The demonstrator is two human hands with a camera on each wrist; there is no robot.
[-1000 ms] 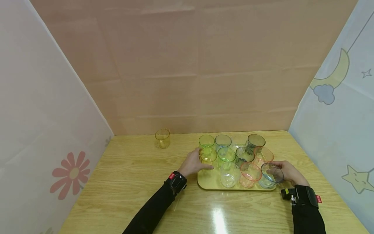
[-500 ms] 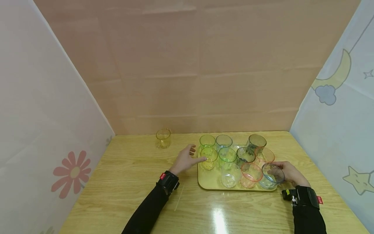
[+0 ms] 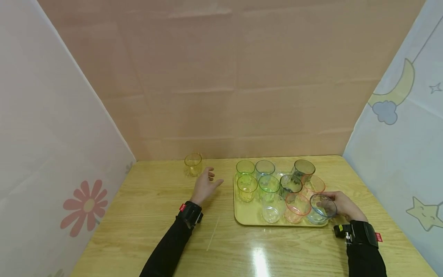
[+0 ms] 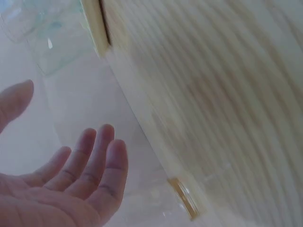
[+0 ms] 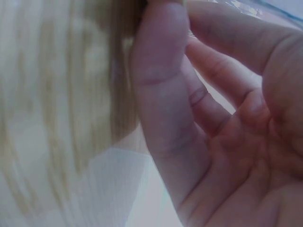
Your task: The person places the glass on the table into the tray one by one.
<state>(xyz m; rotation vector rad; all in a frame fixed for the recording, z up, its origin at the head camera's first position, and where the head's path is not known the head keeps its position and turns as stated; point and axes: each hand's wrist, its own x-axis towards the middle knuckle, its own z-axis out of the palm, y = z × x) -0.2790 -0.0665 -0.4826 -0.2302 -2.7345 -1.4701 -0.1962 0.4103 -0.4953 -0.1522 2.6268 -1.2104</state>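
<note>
My left hand (image 3: 204, 186) is over the table, fingers slightly curled and thumb apart, with nothing held. Just behind its fingertips stands a loose amber glass (image 3: 193, 164); only its amber base (image 4: 185, 198) shows in the left wrist view. At the tray's right end, my right hand (image 3: 342, 204) curls round the side of a blue-rimmed glass (image 3: 320, 217), its fingers partly seen through the glass. Close up in the right wrist view, the right hand (image 5: 222, 109) has bent fingers at the tray edge, and the exact contact is cut off.
A yellow tray (image 3: 247, 217) bears several clear tumblers, among them a yellow-rimmed glass (image 3: 247, 192), a green-rimmed glass (image 3: 269, 188), a dark glass (image 3: 304, 169) and a red-rimmed glass (image 3: 294, 215). A brown backdrop (image 3: 221, 96) and printed side walls enclose the wooden table (image 3: 138, 223).
My left hand has let go of the yellow-rimmed glass at the tray's left end and moved left towards the loose amber glass. The right hand stays in place.
</note>
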